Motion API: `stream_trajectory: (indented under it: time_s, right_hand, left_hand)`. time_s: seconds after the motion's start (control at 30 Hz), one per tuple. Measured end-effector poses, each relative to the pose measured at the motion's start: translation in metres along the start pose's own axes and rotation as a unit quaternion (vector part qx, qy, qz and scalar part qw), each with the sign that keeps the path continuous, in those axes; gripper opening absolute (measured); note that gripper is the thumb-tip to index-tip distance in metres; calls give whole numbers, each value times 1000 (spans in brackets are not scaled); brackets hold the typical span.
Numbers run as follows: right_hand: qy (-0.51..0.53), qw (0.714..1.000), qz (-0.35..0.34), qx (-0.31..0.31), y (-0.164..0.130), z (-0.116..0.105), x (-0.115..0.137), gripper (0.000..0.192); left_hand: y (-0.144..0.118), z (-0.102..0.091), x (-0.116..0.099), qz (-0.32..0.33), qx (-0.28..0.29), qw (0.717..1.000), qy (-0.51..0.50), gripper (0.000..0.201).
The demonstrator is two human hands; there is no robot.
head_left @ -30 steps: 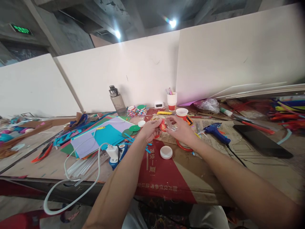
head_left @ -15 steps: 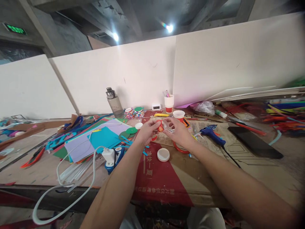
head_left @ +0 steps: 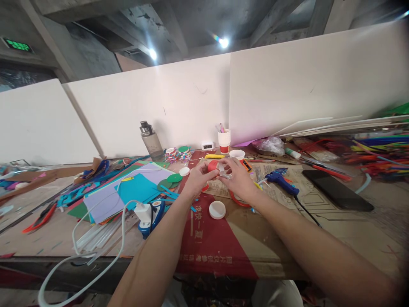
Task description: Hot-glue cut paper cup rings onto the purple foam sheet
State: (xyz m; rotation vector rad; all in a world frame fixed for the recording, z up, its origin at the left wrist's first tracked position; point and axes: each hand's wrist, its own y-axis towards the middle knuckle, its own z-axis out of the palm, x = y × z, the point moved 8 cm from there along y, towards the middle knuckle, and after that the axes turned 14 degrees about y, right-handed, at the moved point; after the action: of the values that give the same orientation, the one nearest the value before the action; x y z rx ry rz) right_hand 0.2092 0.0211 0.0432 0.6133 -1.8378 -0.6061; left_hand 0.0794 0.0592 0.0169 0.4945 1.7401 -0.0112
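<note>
My left hand (head_left: 198,178) is closed round a small red curved piece (head_left: 212,166) that looks like part of a paper cup. Close beside it, the bent fingers of my right hand (head_left: 239,178) are closed on a whitish, partly clear bit (head_left: 221,169), too small to name, at the red piece's edge. Just below the hands, a round white lid (head_left: 217,210) lies on the cardboard. A red and white paper cup (head_left: 237,154) stands behind my right hand. Partly hidden under the hands is a red ring-like strip (head_left: 205,186).
A blue glue gun (head_left: 281,181) and a black phone (head_left: 337,189) lie to the right. At left are coloured paper sheets (head_left: 105,200), a power strip (head_left: 156,215) and a looping white cable (head_left: 76,295). A bottle (head_left: 151,143) and a cup of pens (head_left: 224,143) stand behind.
The red piece has turned between my fingers, so its gold mark no longer shows. Both hands stay together in nearly the same place. The view has shifted slightly.
</note>
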Motion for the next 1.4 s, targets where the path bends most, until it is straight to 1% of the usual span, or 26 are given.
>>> stream_trajectory:
  time_s: [0.2,0.33,0.4,0.5,0.57,0.6,0.67,0.73,0.87,1.0,1.1,1.2,1.3,1.4]
  right_hand:
    - [-17,1000,0,-10,0,-3,1,40]
    - [1,1000,7,-16,1,-3,0,38]
    - [25,999,25,-21,1,-3,-6,44]
    - [36,997,58,-29,0,-4,-19,47]
    - [24,998,63,-20,0,-3,-25,41]
    - [17,998,59,-7,-1,0,-26,35]
    - [7,998,43,36,-3,9,-24,25]
    - [-6,996,20,88,-5,22,-19,18]
    - [-39,985,-13,168,-10,47,-14,14]
    - [-84,972,-20,219,-10,68,-16,17]
    - [-113,961,-21,252,-10,83,-17,24]
    - [-138,950,-18,279,-11,95,-17,16]
    - [-162,946,-7,280,-4,97,-16,15]
    - [-180,950,5,253,13,93,-13,20]
  left_hand:
    - [0,2,-1,15,0,1000,21,30]
    - [-2,4,-5,27,2,998,57,29]
    - [-2,3,-6,15,-5,999,34,29]
    - [-2,-3,-7,-19,-19,998,-54,30]
    - [-2,-13,-8,-34,-53,991,-115,29]
    - [-2,-21,-9,-36,-81,986,-139,28]
    - [-3,-41,-9,-37,-155,971,-180,26]
    - [-4,-58,-8,-35,-215,953,-208,23]
    - [-7,-78,-1,-41,-293,923,-246,17]
    - [-11,-87,9,-55,-349,887,-297,12]
    - [-12,-90,14,-54,-372,871,-316,13]
    - [-14,-94,16,-44,-393,858,-328,13]
    - [-17,-97,16,-37,-418,842,-340,15]
    - [-21,-100,14,-31,-442,827,-346,16]
